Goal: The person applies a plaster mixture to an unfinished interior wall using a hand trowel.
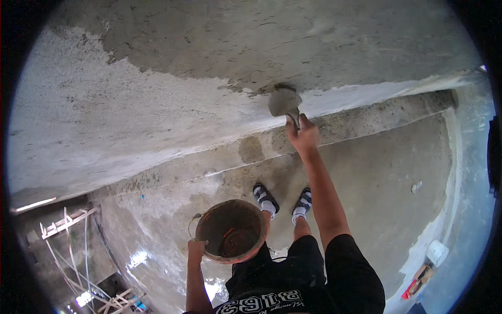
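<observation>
With my right hand [303,136] closed round its handle, a trowel [285,101] is held up against the wall. Its rounded blade meets the lower edge of the wet grey plaster [293,42], beside a dark patch. My left hand [196,248] grips the rim of a round bucket [230,230] on its left side. The bucket is tilted so that I look into it; its inside is dark, with reddish marks at the bottom. A thin wire handle [191,224] sticks out at its left.
Pale, unplastered wall [130,115] spreads to the left. A concrete ledge [366,118] runs along the wall's foot. Wooden poles [78,256] stand at the lower left. A white container [437,252] and a red and brown box [418,281] lie at the lower right.
</observation>
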`<state>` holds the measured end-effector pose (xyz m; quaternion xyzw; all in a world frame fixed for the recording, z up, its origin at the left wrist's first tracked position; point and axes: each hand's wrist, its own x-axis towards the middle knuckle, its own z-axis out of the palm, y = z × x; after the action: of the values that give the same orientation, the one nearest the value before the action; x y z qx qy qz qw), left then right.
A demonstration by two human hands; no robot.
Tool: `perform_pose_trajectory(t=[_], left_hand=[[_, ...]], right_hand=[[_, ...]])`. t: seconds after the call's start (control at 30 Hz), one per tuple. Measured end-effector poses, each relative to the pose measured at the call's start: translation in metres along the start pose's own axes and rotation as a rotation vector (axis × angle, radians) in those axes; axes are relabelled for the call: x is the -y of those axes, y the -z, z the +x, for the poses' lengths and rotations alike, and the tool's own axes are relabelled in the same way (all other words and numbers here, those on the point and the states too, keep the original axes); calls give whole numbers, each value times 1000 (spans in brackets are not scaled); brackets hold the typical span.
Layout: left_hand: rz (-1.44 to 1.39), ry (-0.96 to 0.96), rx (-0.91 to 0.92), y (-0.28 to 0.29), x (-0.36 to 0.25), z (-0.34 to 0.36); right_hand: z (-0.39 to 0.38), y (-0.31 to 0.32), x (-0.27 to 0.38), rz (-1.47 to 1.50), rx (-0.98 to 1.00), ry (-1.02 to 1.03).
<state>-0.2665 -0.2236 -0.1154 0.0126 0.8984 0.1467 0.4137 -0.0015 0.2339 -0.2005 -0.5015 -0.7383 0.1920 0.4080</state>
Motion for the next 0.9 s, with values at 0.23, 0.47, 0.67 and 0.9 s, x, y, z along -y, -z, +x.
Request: perform_pose_trajectory(t=[0.23,0.47,0.67,0.9], left_hand=[[121,15,2,-4,-7,1],[61,35,-13,-5,-11,-8],[54,62,-36,-8,5,-7],[23,-1,-6,-19,-3,-19]], right_hand=[[-14,-40,25,-144,348,-38],[-69,-27,-10,-135,305,-161],[-26,-9,-32,-31,-127,0],[-16,-37,-52,-184,184,-203]])
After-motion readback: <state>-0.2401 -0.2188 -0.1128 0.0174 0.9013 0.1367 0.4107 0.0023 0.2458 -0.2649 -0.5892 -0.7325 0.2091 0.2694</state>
